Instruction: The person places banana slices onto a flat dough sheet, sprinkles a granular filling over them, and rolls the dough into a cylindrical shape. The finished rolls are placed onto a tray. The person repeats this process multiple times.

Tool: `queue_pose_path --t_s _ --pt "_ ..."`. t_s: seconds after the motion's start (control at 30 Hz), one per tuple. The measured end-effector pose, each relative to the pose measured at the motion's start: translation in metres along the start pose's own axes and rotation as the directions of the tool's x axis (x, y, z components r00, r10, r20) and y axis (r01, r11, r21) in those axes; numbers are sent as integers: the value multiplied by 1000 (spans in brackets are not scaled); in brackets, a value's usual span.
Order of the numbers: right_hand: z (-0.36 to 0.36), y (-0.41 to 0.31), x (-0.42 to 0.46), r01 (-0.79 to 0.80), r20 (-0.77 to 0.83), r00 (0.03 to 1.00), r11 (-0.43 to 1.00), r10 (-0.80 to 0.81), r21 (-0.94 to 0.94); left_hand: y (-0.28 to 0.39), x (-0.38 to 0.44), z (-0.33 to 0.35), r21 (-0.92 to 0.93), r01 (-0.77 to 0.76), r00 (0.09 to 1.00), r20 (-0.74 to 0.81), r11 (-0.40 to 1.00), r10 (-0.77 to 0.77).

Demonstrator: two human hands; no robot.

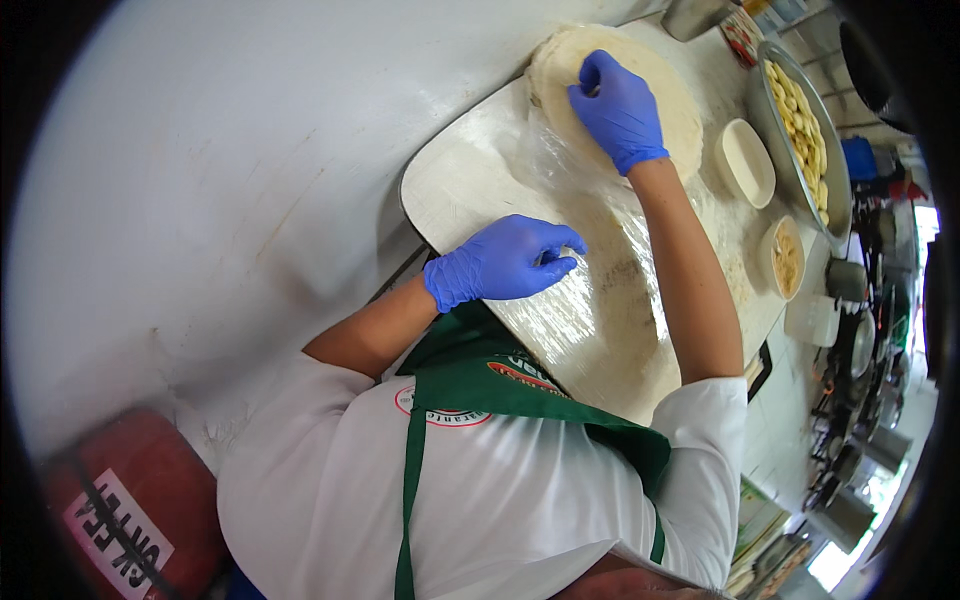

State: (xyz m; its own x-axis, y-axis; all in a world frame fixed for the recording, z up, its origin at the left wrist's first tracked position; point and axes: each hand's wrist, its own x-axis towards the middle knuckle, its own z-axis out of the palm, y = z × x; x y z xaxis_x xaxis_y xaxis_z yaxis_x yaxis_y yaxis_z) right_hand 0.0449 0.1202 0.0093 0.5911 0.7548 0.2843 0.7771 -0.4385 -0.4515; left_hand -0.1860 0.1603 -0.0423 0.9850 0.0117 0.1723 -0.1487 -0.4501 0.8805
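My right hand point(621, 112), in a blue glove, is over a stack of thin, round, pale dough sheets point(673, 97). Its thumb and forefinger curl towards each other above the top sheet; whether they pinch the dough is hidden. Clear plastic film point(551, 154) bunches at the near side of the stack. Closer to my body, my left hand point(510, 259), gloved too, is above a film-covered, floury work surface point(607, 300). Its fingers are bent, with a gap between thumb and forefinger, and I see nothing held there.
At the right are an oval cream dish point(745, 163), a bowl of brownish filling point(785, 259) and a large metal basin of yellow, peeled banana-like pieces point(799, 127). A clear plastic container point(812, 320) is nearby. A white wall point(247, 165) borders the left; a red container point(135, 487) is lower left.
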Motion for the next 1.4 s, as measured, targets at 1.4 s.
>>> queue_pose_path --t_s 1.4 --pt "-109 55 -298 -360 230 930 836 287 414 32 61 52 392 -3 996 86 920 -33"
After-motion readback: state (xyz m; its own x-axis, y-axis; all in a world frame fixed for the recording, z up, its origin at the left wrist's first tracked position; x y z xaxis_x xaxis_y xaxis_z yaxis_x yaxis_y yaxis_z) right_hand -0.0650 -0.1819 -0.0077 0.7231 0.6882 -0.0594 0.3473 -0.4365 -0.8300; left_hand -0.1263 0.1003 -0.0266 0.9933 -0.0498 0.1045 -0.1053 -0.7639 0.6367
